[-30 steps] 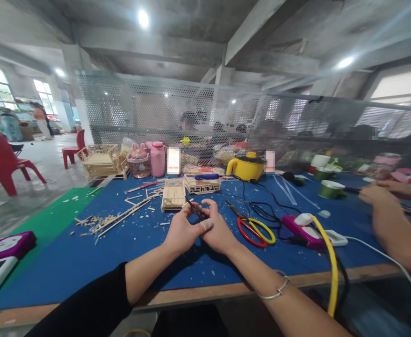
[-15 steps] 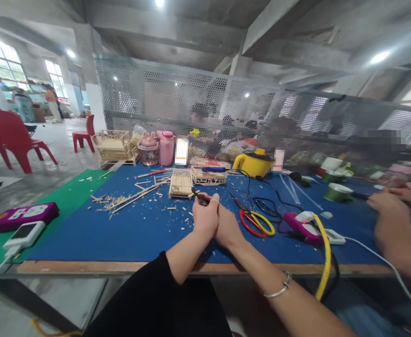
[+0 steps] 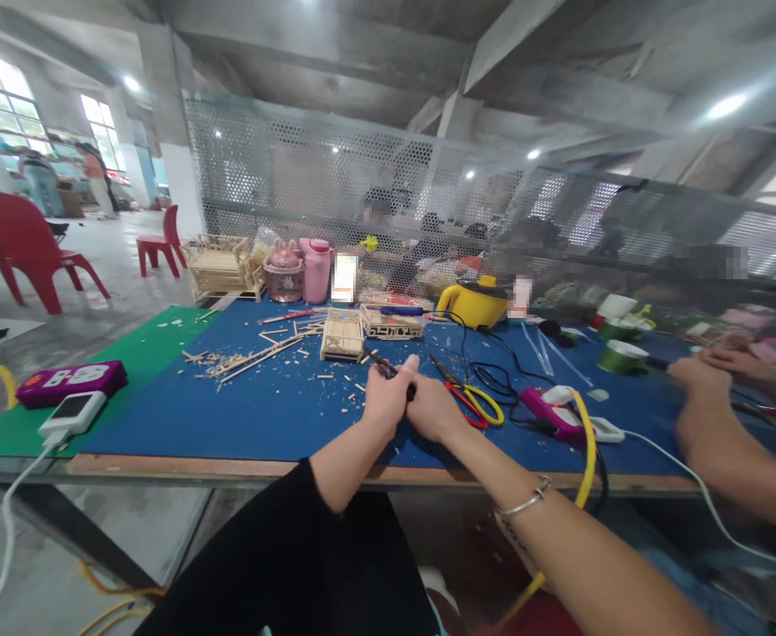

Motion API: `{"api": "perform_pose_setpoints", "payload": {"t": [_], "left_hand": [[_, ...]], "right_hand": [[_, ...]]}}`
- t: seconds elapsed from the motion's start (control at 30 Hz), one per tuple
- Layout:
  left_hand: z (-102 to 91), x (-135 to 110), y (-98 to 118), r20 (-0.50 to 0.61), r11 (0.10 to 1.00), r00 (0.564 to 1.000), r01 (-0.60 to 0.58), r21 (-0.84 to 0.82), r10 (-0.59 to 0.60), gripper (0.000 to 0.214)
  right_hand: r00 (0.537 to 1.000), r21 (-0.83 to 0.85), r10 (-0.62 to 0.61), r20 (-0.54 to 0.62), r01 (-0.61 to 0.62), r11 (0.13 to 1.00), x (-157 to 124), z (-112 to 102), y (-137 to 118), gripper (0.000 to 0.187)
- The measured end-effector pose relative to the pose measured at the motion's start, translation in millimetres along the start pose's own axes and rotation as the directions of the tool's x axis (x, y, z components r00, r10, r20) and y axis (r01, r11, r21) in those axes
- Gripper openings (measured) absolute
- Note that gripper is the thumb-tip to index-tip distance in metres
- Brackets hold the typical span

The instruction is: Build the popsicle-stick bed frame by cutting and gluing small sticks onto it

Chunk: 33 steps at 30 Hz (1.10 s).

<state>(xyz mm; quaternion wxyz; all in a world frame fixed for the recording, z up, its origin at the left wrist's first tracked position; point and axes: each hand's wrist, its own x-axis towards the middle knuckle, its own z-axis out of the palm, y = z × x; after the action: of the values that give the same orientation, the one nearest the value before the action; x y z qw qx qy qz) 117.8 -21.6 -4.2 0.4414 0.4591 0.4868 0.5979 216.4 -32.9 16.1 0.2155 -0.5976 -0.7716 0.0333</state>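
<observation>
My left hand [image 3: 386, 397] is closed around a small dark tool [image 3: 380, 360] with a narrow end that points up and left; its kind is hard to make out. Pressed against it, my right hand [image 3: 433, 408] is also closed, and what its fingers grip is hidden. A pair of pliers or snips with red and yellow handles [image 3: 488, 407] lies just right of my right hand. Beyond my hands stand a small model bed of thin wooden sticks [image 3: 342, 336] and a low stick-built frame [image 3: 394, 326] with a blue pen [image 3: 402, 310] across it.
Loose sticks and scraps [image 3: 235, 362] litter the blue mat [image 3: 162, 415]. A yellow pot [image 3: 473, 303], black cables and a purple power strip [image 3: 553, 413] are on the right. At far right another person's hands [image 3: 705, 375] work. A perforated metal screen [image 3: 295, 177] stands behind.
The view has shifted slightly, so the table appears higher. My hands have parted a little at the fingers, and a dark gap or object shows between them. My right hand covers more of the red handle.
</observation>
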Motion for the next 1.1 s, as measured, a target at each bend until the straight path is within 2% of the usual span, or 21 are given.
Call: {"api": "perform_pose_setpoints", "payload": {"t": [0.13, 0.2, 0.27, 0.4, 0.57, 0.73, 0.93, 1.1], "left_hand": [[-47.4, -9.4, 0.9, 0.053, 0.965, 0.993, -0.117, 0.235, 0.108, 0.054], [-67.0, -1.6, 3.6, 0.122, 0.919, 0.981, -0.187, 0.346, 0.153, 0.050], [-76.8, 11.1, 7.7, 0.223, 0.872, 0.962, -0.239, 0.427, 0.155, 0.050], [-74.3, 31.8, 11.5, 0.376, 0.796, 0.912, -0.348, 0.495, 0.165, 0.055], [-70.2, 34.3, 4.2, 0.430, 0.764, 0.885, -0.399, 0.507, 0.178, 0.057], [-74.6, 30.5, 1.5, 0.499, 0.775, 0.845, -0.442, 0.453, 0.190, 0.055], [-77.1, 32.6, 1.7, 0.528, 0.766, 0.820, -0.480, 0.428, 0.220, 0.056], [-64.7, 25.2, -1.5, 0.541, 0.774, 0.809, -0.488, 0.404, 0.227, 0.053]], "right_hand": [[0.999, -0.025, 0.000, 0.053, 0.002, 1.000, -3.0, -13.5, 17.6, 0.011], [0.997, -0.031, -0.009, 0.070, 0.011, 0.999, -4.6, -13.9, 21.8, 0.010], [0.997, -0.038, -0.024, 0.072, 0.026, 0.999, -5.2, -10.7, 21.6, 0.015], [0.996, -0.052, -0.059, 0.071, 0.063, 0.997, -3.8, -2.0, 16.5, 0.025], [0.994, -0.058, -0.095, 0.049, 0.098, 0.993, -2.6, 5.2, 17.1, 0.038], [0.993, -0.058, -0.118, -0.003, 0.118, 0.991, -4.6, 12.7, 19.6, 0.032], [0.988, -0.111, -0.154, -0.021, 0.150, 0.982, -7.0, 15.4, 16.4, 0.027], [0.995, -0.252, -0.084, -0.060, 0.067, 0.965, -5.7, 15.3, 12.9, 0.023]]}}
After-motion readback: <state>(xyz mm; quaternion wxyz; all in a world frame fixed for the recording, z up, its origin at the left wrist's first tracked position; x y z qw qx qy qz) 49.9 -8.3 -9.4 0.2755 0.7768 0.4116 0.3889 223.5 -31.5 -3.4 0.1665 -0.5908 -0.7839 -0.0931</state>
